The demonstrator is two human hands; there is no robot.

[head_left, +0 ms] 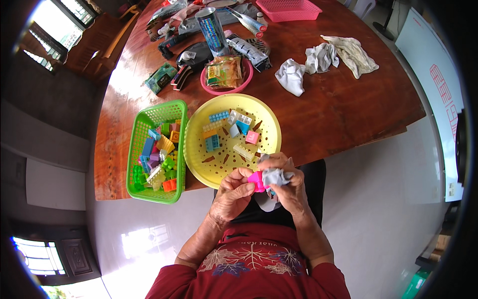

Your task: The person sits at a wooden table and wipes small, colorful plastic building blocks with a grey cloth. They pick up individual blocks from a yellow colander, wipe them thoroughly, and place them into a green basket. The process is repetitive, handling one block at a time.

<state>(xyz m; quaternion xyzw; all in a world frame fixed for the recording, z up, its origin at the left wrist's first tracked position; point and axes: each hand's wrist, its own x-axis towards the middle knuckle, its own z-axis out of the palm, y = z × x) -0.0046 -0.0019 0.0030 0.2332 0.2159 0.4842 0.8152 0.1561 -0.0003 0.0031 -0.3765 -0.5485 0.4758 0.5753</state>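
My left hand [233, 195] pinches a bright pink toy brick [256, 181] just below the table's near edge. My right hand [289, 187] presses a crumpled grey cloth [275, 176] against that brick. Right above both hands sits a round yellow perforated tray [196, 154] with several loose bricks, blue, white, pink and pale yellow. To its left stands a green plastic basket [149, 118] holding several mixed-colour bricks.
The brown wooden table [338, 109] carries white and beige rags [318, 62] at the right, a pink bowl with a snack packet [225, 74], a tall can [211, 31], a pink basket [289, 10] and dark clutter at the back. White floor lies below.
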